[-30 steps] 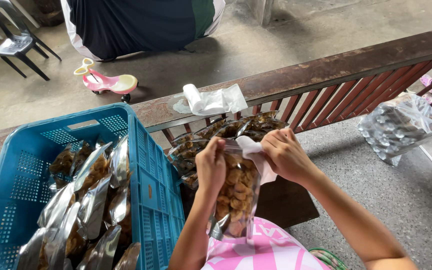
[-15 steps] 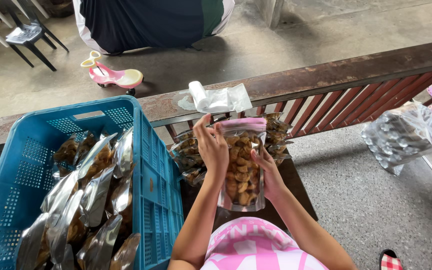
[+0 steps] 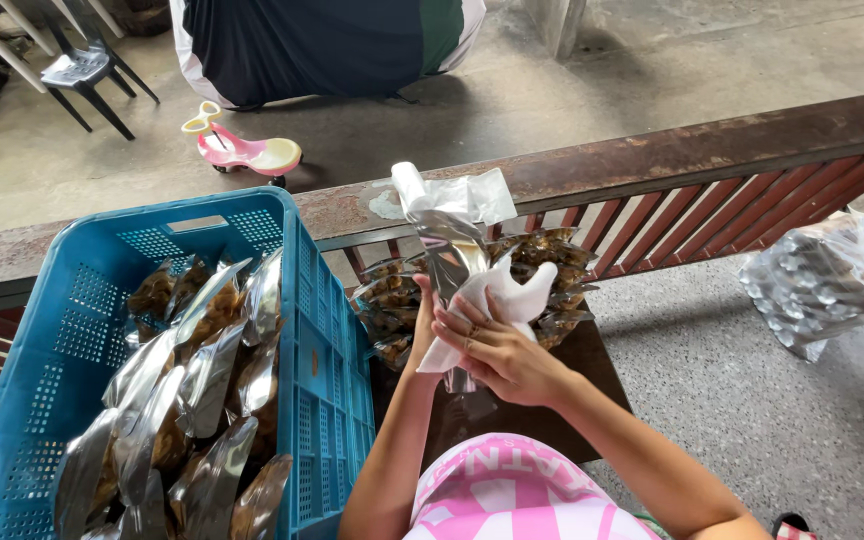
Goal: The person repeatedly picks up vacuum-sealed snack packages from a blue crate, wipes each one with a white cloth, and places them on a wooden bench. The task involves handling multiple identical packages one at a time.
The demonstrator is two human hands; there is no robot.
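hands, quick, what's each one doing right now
Left hand: closed on the silver pouch, mostly hidden behind the cloth.
Right hand: closed on the white cloth, pressed against the pouch.

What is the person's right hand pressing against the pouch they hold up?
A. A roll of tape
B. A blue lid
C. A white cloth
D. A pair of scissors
C: the right hand clutches a crumpled white cloth against the shiny pouch, which the left hand steadies from behind; no scissors, tape or lid is in either hand.
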